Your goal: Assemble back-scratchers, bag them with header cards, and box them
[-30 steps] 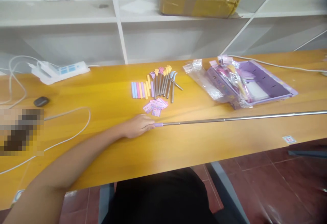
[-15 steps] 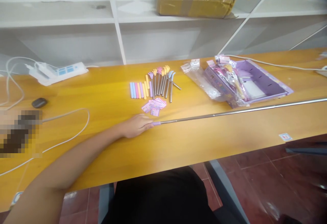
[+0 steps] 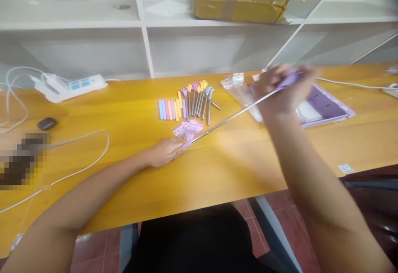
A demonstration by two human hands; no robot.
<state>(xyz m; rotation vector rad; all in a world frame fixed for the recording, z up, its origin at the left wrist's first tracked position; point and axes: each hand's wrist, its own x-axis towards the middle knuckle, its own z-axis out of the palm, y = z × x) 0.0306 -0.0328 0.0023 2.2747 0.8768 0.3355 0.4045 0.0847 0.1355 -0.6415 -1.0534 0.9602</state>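
My left hand (image 3: 164,152) is closed round the purple grip of a telescopic back scratcher, low over the table. Its thin metal rod (image 3: 233,116) slants up to the right. At the rod's far end my right hand (image 3: 281,94), smeared by motion, closes on the purple head. Just beyond my left hand lie several small pink-purple cards (image 3: 188,128). Behind them is a row of pastel handles (image 3: 168,110) beside a fan of metal rods with hand-shaped coloured heads (image 3: 199,98). My right hand and forearm hide part of the purple box (image 3: 332,103).
Clear plastic bags (image 3: 241,94) lie left of the box. A white power strip (image 3: 77,88) with cables and a small black object (image 3: 47,123) are at the left. On the white shelf behind stands a taped cardboard box (image 3: 241,1).
My right hand has come into view at the right and holds the scratcher's far end. The long rod now looks much shorter and tilts upward. My left hand has barely moved.
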